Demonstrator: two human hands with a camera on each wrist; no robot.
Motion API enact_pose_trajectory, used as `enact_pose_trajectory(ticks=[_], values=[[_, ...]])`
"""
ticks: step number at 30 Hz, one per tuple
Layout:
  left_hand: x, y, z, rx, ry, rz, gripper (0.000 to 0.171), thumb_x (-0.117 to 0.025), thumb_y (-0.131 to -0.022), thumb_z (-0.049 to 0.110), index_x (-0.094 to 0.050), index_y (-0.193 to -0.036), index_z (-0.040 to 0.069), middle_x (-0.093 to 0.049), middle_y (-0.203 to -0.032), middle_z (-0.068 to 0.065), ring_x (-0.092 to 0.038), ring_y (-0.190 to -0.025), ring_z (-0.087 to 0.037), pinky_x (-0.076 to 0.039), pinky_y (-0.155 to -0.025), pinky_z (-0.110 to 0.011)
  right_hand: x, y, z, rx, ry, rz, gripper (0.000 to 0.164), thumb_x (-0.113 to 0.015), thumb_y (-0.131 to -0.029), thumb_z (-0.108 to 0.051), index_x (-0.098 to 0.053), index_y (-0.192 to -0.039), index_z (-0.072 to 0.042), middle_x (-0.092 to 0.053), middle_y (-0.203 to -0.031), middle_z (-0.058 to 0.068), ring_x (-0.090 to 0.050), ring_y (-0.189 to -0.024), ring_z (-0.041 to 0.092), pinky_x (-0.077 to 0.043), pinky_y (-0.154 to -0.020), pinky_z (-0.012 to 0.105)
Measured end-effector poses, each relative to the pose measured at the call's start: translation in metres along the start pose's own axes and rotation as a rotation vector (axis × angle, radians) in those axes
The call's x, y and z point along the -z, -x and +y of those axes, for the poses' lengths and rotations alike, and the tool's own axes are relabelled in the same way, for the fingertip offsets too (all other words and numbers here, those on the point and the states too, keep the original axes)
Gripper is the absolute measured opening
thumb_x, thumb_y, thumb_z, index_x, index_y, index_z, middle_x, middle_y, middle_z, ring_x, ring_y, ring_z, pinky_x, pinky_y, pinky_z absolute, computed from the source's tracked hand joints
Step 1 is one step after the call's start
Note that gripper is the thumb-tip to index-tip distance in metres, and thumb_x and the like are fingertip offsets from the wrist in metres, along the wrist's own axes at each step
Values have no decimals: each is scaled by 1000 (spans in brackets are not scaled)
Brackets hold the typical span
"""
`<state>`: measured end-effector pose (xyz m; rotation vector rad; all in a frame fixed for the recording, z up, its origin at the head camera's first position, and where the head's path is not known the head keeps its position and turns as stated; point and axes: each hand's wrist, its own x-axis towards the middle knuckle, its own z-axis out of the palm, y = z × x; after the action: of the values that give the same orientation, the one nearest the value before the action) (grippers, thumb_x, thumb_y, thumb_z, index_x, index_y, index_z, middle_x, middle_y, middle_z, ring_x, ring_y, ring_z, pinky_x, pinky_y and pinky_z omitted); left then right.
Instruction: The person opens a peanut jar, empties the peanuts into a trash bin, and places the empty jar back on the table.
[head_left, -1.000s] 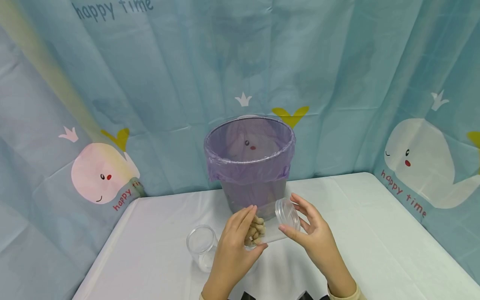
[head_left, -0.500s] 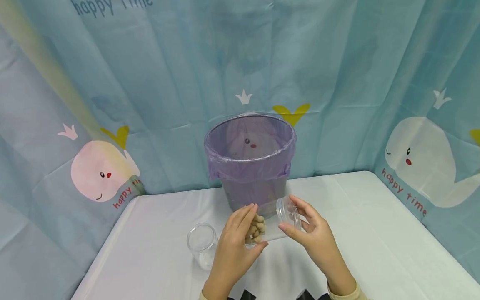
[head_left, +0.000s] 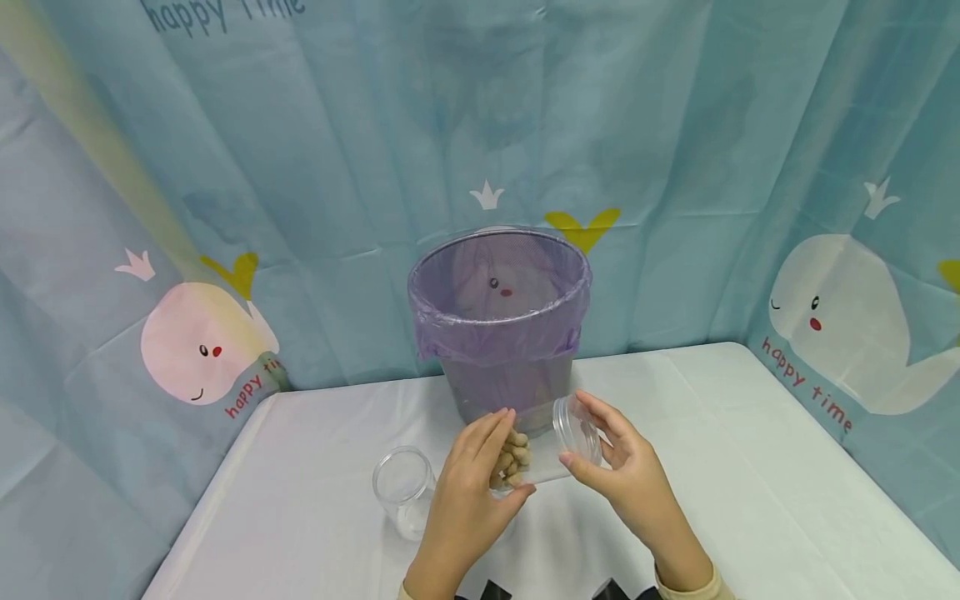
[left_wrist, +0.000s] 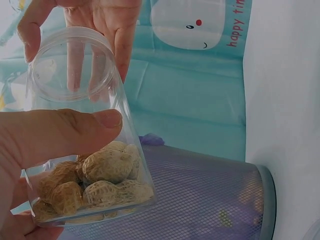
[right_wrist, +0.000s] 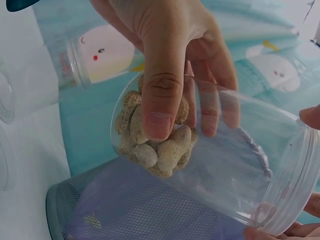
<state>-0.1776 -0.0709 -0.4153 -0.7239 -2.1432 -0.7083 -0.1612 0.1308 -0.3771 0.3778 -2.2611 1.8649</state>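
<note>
My left hand (head_left: 465, 492) grips a clear plastic jar (head_left: 544, 461) near its base, thumb on the near side and fingers round the far side. Peanuts (left_wrist: 111, 166) in their shells lie gathered at the base end; the rest of the jar is see-through. Tilted on its side, the jar points its ringed top end to the right. Around that clear lid (right_wrist: 296, 182) my right hand (head_left: 633, 479) curls its thumb and fingers. I cannot tell how tightly the lid sits. A second clear jar (head_left: 405, 483) stands upright beside my left wrist.
A mesh waste bin (head_left: 510, 387) lined with a purple bag (head_left: 498, 337) stands behind the hands at the back of the white-covered table (head_left: 315, 483). A blue printed curtain (head_left: 352, 208) closes off the back and sides.
The view has shifted very slightly. Both hands hold the jar and lid in nearly the same place throughout.
</note>
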Motion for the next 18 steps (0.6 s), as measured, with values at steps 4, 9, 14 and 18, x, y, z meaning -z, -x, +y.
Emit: enact_pose_trajectory(ticks=[4, 9, 14, 18], values=[[0, 0, 0, -3, -3, 0, 103, -101, -49, 15, -55, -140, 8, -62, -136, -8, -57, -125, -24, -54, -103, -35, 0, 0, 0, 10, -1, -5, 67, -74, -87, -7, -45, -147, -7, -44, -152, 16, -37, -142, 33, -39, -108, 16], [0, 1, 0, -1, -4, -3, 104, -101, -49, 16, -54, -141, 8, -61, -136, -7, -57, -125, -23, -54, -103, -35, 0, 0, -1, 6, -9, -15, 70, -75, -87, -9, -42, -149, -9, -39, -156, 14, -33, -145, 35, -39, -111, 19], [1, 0, 0, 2, 0, -1, 105, -101, -49, 16, -53, -142, 9, -61, -136, -7, -57, -125, -23, -55, -102, -35, 0, -1, -2, -33, -24, 8, 77, -77, -86, -11, -38, -152, -14, -36, -158, 7, -30, -147, 34, -40, -111, 16], [2, 0, 0, 4, 1, -1, 105, -101, -49, 15, -53, -142, 9, -61, -136, -6, -57, -125, -23, -55, -102, -35, 0, -2, -2, -63, -28, 34, 77, -78, -86, -13, -38, -152, -12, -39, -155, 5, -33, -145, 29, -37, -101, 0]])
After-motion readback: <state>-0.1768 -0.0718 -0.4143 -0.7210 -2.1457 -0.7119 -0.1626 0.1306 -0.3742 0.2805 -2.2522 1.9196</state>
